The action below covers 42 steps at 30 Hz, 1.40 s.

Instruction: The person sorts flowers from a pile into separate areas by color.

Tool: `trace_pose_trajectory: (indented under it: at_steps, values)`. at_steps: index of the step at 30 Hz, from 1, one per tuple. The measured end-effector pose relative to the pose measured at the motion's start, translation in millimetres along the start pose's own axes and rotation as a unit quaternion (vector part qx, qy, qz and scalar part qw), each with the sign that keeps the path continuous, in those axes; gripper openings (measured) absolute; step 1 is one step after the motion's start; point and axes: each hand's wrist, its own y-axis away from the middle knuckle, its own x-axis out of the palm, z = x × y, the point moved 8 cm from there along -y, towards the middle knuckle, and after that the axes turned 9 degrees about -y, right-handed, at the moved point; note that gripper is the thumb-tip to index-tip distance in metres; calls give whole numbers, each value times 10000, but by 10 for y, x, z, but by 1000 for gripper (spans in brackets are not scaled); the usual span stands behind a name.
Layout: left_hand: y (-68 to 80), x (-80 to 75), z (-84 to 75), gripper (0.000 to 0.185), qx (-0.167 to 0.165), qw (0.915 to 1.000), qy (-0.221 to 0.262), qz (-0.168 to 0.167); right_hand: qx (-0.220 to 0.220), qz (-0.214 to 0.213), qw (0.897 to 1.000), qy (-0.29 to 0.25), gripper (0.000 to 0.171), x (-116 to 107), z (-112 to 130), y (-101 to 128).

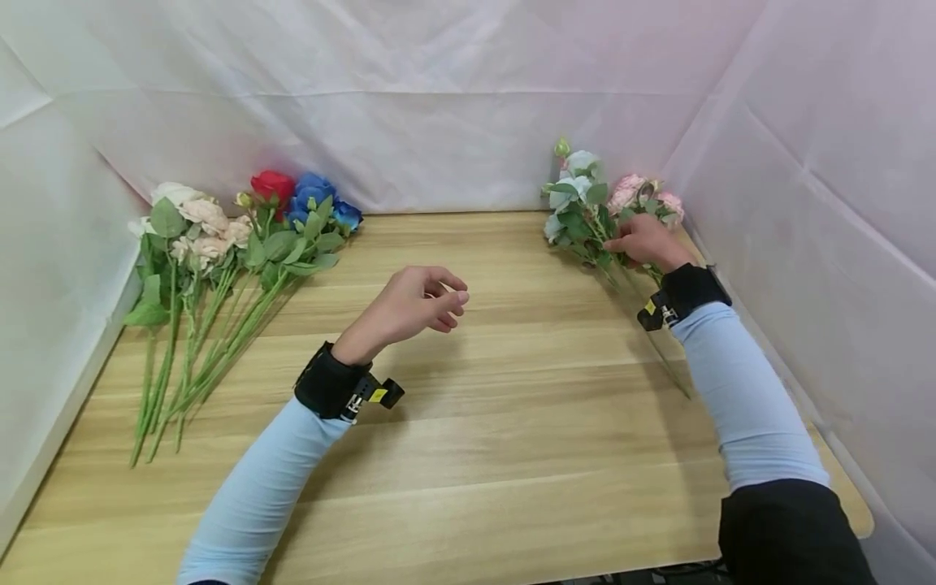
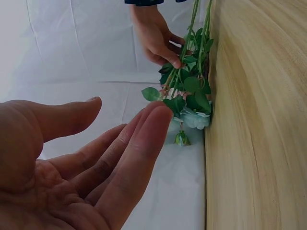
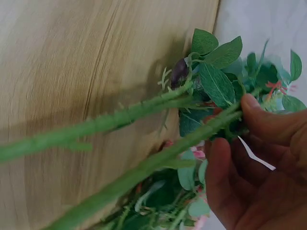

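My right hand (image 1: 645, 241) is at the back right of the table, thumb and forefinger pinching a green stem (image 3: 158, 165) just below its leaves. That stem belongs to the pale blue artificial flowers (image 1: 574, 191), whose heads point toward the back curtain. A second green stem (image 3: 96, 127) runs beside it, outside the fingers. Pink flowers (image 1: 627, 193) lie just right of the blue ones, partly hidden behind the hand. Over the middle of the table hovers my left hand (image 1: 420, 305), fingers loosely bent and thumb apart, holding nothing.
On the left of the wooden table (image 1: 468, 471) lie several artificial flowers: white (image 1: 175, 193), pale pink (image 1: 208, 231), a red rose (image 1: 273, 187) and blue ones (image 1: 314, 195), stems toward the front. White curtains (image 1: 439, 106) enclose the back and both sides.
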Motion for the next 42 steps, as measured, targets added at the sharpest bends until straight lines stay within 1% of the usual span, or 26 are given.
trace_pose_trajectory:
  at_steps: [3,6,11,15,17,19,23,29,33,36,37,38,40,42]
  values:
    - [-7,23,-8,29,19,10000,-80,17,182,269,9993,-192,40,102,-70,-27]
    - [-6,30,-10,31,32,9999,-131,20,286,382,9984,-309,33,164,-93,-40]
    - [-3,14,-15,31,59,9997,-225,-29,339,94,9992,-172,29,120,-88,-24]
    - [-6,12,-9,32,77,9996,-259,-37,457,-271,9986,29,34,56,-148,-10]
    - [-10,17,-5,32,89,9996,-262,-30,508,-407,9978,127,34,45,-191,-5]
    - [-10,20,-6,32,93,9996,-261,-20,574,-480,9970,190,35,44,-229,6]
    - [-3,14,-20,32,76,9997,-233,-3,603,-483,9968,197,31,28,-232,56]
    - [4,-7,-42,30,111,9995,-283,-15,604,-564,9963,252,32,-61,-144,120]
    - [2,-22,-36,30,133,9994,-328,-36,587,-697,9944,532,31,-129,-51,183]
    - [7,-41,-36,31,161,9990,-419,-44,512,-846,9919,800,47,-160,29,238]
    - [10,-47,-38,32,169,9988,-460,-44,488,-917,9912,825,55,-162,60,259]
    - [13,-54,-41,32,177,9986,-487,-45,437,-1024,9900,870,58,-166,91,276]
    - [15,-66,-43,32,162,9984,-533,-61,244,-1285,9865,981,51,-154,184,318]
    - [13,-76,-39,32,129,9983,-562,-83,-5,-1494,9840,973,43,-114,290,346]
